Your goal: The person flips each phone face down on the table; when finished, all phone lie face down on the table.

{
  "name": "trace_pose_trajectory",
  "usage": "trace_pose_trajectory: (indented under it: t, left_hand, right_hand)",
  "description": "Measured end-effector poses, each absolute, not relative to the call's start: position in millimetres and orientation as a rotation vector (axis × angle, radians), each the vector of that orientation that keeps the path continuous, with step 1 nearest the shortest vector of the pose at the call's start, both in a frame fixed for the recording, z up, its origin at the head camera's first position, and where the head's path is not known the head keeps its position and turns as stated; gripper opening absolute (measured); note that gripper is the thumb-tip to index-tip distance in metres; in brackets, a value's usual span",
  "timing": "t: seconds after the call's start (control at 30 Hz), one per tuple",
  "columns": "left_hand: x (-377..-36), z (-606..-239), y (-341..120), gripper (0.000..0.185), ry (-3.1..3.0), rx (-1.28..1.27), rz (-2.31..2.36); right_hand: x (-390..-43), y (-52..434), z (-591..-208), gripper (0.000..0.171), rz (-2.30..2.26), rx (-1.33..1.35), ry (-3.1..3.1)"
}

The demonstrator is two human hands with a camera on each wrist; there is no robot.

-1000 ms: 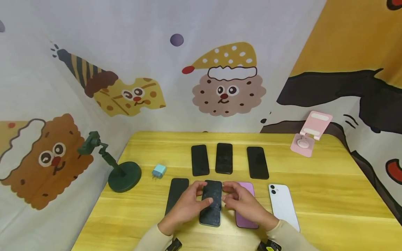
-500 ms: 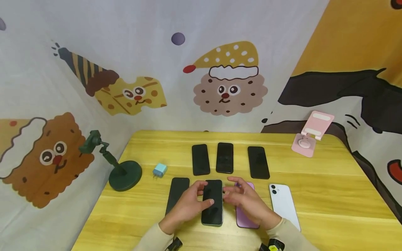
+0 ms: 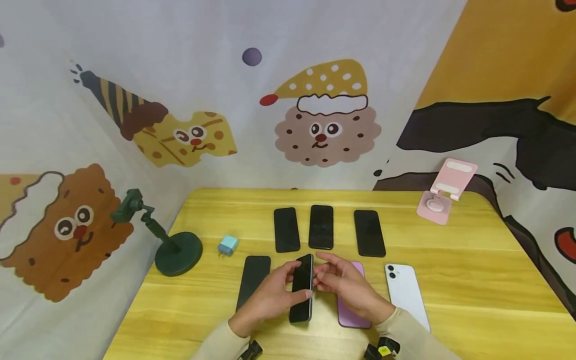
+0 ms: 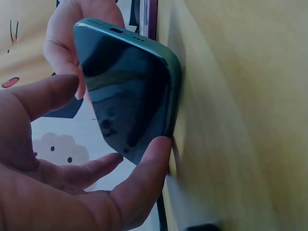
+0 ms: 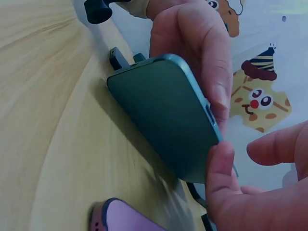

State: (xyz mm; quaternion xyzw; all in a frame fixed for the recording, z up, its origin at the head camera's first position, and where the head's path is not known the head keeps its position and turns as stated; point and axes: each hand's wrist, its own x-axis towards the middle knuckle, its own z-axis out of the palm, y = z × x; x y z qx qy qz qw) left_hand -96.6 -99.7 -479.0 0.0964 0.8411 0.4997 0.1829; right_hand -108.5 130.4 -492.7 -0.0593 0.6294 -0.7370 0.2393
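I've got the held phone (image 3: 303,277) on the table (image 3: 486,280), between the left dark phone (image 3: 255,272) and the purple phone (image 3: 353,316). It's tilted: screen leaning left, right edge up. Left hand (image 3: 274,295) grips it, thumb on the raised edge, fingertips round the far end and low edge, spread about as wide as the phone. I read the tilt as making room for right-hand fingers. Right hand (image 3: 350,287) is half open, 1 digit on the raised edge, index extended clear; can't tell if it pinches or only steadies.

Can't confirm the low edge touches wood. Charging port (image 4: 116,30) shows in left wrist view; right fingers block the back's far end.

Left dark phone's near part is under the left hand, purple's middle behind the right. White phone (image 3: 406,295), back up, loses a corner behind the right sleeve (image 3: 418,337). 3 dark phones (image 3: 286,230) sit behind, spaced, probably for finger access. Outer: blue plug (image 3: 228,244), green stand (image 3: 180,253), pink stand (image 3: 453,175). Wrist feeds are dim.
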Motion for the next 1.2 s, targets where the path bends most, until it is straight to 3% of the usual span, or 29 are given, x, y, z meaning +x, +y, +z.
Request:
trace_pose_trajectory:
  t: [0.27,0.73,1.07,1.2]
  left_hand:
    - [-98,-475,-100,0.078,2.320,0.327,1.440]
    - [-98,-471,-108,0.066,2.304,0.318,1.500]
    - [-98,-474,-118,0.063,2.272,0.216,1.658]
    - [-100,-476,-122,0.063,2.201,0.183,1.784]
  right_hand:
    - [-110,118,-490,0.063,-2.009,-0.225,1.714]
    - [-112,114,-498,0.065,-1.877,-0.353,1.805]
    - [-112,117,-498,0.057,-1.832,-0.316,1.900]
    - [-112,116,-499,0.063,-1.845,-0.262,1.930]
